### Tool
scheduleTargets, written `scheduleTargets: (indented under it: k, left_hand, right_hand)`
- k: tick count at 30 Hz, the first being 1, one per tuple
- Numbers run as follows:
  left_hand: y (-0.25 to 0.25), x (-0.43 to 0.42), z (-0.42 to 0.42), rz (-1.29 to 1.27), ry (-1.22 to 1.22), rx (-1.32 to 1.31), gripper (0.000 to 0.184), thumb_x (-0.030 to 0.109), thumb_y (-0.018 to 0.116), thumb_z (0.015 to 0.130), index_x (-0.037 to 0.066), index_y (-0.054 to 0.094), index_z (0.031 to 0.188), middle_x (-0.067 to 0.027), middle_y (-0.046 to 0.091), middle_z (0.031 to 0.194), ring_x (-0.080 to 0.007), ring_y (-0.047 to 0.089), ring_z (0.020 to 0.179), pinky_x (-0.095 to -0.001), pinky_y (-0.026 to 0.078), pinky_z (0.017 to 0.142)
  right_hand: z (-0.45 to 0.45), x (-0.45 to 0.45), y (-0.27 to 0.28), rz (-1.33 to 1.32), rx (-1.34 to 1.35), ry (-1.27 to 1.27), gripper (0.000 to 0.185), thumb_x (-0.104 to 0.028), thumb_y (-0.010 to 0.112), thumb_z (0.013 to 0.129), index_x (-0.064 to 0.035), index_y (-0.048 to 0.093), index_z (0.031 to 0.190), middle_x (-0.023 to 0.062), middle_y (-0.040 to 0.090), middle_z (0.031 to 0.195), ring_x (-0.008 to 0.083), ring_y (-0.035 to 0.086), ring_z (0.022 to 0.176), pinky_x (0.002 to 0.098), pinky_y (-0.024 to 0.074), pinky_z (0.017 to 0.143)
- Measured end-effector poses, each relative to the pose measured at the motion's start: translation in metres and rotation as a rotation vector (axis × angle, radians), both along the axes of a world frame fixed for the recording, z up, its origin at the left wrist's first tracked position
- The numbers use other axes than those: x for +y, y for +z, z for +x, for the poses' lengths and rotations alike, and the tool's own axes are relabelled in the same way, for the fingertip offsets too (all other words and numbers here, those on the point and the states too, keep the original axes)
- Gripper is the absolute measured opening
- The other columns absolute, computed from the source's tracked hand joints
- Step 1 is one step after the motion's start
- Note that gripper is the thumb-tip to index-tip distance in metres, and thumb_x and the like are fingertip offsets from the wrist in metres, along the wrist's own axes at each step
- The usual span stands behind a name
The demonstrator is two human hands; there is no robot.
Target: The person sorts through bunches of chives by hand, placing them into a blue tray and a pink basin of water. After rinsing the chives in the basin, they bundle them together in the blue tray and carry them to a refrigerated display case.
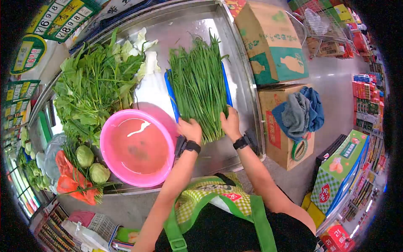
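Observation:
A thick bunch of long green garlic chives (197, 84) lies lengthwise in a shallow blue tray (171, 94). The stalk ends stick out past the tray's near side. My left hand (191, 130) is closed at the tray's near left edge, its thumb against the chives. At the near right edge, my right hand (230, 124) is curled the same way, fingers over the blue rim. The chives partly hide the tray, and my fingertips are partly hidden. Just left of my left hand stands a pink basin (108, 157) holding water.
The metal counter (247, 122) also bears a heap of leafy greens (96, 75), cabbages (100, 173) and an orange bag (75, 180). Cardboard boxes (273, 42) stand on the right, one with blue-grey cloths (300, 111) and a green tape roll (299, 150). Price signs (27, 54) hang left.

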State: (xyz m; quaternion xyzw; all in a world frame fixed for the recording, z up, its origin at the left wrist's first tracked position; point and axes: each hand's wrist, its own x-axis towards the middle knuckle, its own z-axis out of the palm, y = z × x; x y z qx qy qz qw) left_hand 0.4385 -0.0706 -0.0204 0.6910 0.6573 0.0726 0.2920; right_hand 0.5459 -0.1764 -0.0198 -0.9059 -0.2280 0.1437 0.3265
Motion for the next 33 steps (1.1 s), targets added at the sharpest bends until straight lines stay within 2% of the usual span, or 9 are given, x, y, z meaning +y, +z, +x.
scheduleTargets:
  k: [6,9,13,15,19,22,26,32,33]
  left_hand:
    - [0.003,0.011,-0.001,-0.336,-0.024,-0.094,0.041,0.021,0.063,0.071,0.0,0.052,0.105,-0.0289,0.046,0.107,-0.0401,0.044,0.101,-0.0431,0.034,0.088]
    - [0.002,-0.008,-0.001,-0.086,-0.134,-0.213,0.038,0.022,0.061,0.073,0.004,0.052,0.105,-0.0273,0.03,0.121,-0.0423,0.031,0.11,-0.0414,0.031,0.091]
    - [-0.036,-0.005,-0.009,-0.263,-0.14,-0.507,0.033,0.016,0.056,0.078,-0.001,0.049,0.106,-0.025,0.046,0.105,-0.035,0.043,0.102,-0.0392,0.034,0.088]
    - [-0.054,-0.008,-0.008,-0.403,0.332,-0.647,0.029,0.011,0.055,0.08,-0.003,0.049,0.104,-0.0192,0.051,0.101,-0.027,0.05,0.093,-0.0341,0.039,0.082]
    - [-0.006,0.013,0.0,-0.766,0.248,-0.905,0.031,0.002,0.058,0.077,-0.002,0.049,0.106,-0.0078,0.055,0.101,-0.0149,0.053,0.087,-0.0264,0.042,0.074]
    - [0.008,0.013,0.0,-0.846,0.277,-1.066,0.032,0.001,0.058,0.078,-0.002,0.048,0.108,-0.0056,0.057,0.098,-0.0141,0.053,0.086,-0.0263,0.043,0.075]
    - [0.001,0.016,-0.008,-0.87,0.314,-1.188,0.028,0.001,0.049,0.084,-0.001,0.047,0.111,-0.0064,0.056,0.103,-0.016,0.053,0.089,-0.0287,0.042,0.08]
    - [0.003,0.017,-0.002,-0.877,0.402,-1.157,0.032,0.006,0.043,0.084,0.0,0.045,0.116,-0.0087,0.055,0.108,-0.0192,0.055,0.093,-0.0317,0.042,0.083]
    - [0.008,0.018,-0.002,-0.899,0.415,-1.185,0.034,0.005,0.043,0.084,0.0,0.043,0.118,-0.0094,0.055,0.107,-0.0195,0.054,0.094,-0.0318,0.042,0.083]
  right_hand:
    - [-0.013,0.029,0.029,0.102,-0.251,0.095,0.031,-0.009,0.054,0.075,0.0011,0.048,0.104,0.0226,0.048,0.102,0.0396,0.045,0.095,0.0435,0.0361,0.083]
    - [-0.022,0.049,0.02,0.124,0.124,0.074,0.026,-0.016,0.057,0.075,0.0004,0.054,0.095,0.0197,0.055,0.091,0.0367,0.053,0.086,0.0424,0.0423,0.074]
    - [-0.021,0.07,0.018,-0.077,0.075,0.136,0.034,-0.026,0.062,0.073,0.003,0.054,0.087,0.0206,0.057,0.085,0.0368,0.055,0.078,0.0427,0.0445,0.067]
    - [-0.02,0.075,0.021,-0.171,0.04,0.161,0.033,-0.027,0.065,0.07,0.0024,0.052,0.077,0.0197,0.056,0.077,0.0372,0.054,0.071,0.0417,0.0442,0.063]
    - [-0.007,0.076,0.013,-0.124,0.323,0.155,0.029,-0.021,0.066,0.069,0.004,0.055,0.08,0.0169,0.058,0.073,0.028,0.057,0.066,0.0348,0.0441,0.061]
    - [0.003,0.068,0.008,0.369,0.791,0.106,0.019,-0.013,0.062,0.073,0.0033,0.057,0.082,0.0115,0.061,0.079,0.0182,0.059,0.069,0.0279,0.0437,0.059]
    - [0.007,0.054,0.027,0.506,0.874,-0.075,0.015,-0.01,0.063,0.075,0.0009,0.057,0.083,0.0026,0.057,0.068,0.0079,0.049,0.057,0.0215,0.0384,0.052]
    - [0.009,0.037,0.009,0.403,0.76,-0.115,0.021,-0.012,0.06,0.077,0.0016,0.054,0.092,0.0067,0.059,0.08,0.0114,0.052,0.06,0.0258,0.0421,0.054]
    - [0.008,0.034,0.005,0.323,0.526,-0.049,0.029,-0.015,0.062,0.076,0.0016,0.052,0.097,0.0094,0.059,0.083,0.0152,0.055,0.064,0.028,0.0435,0.056]
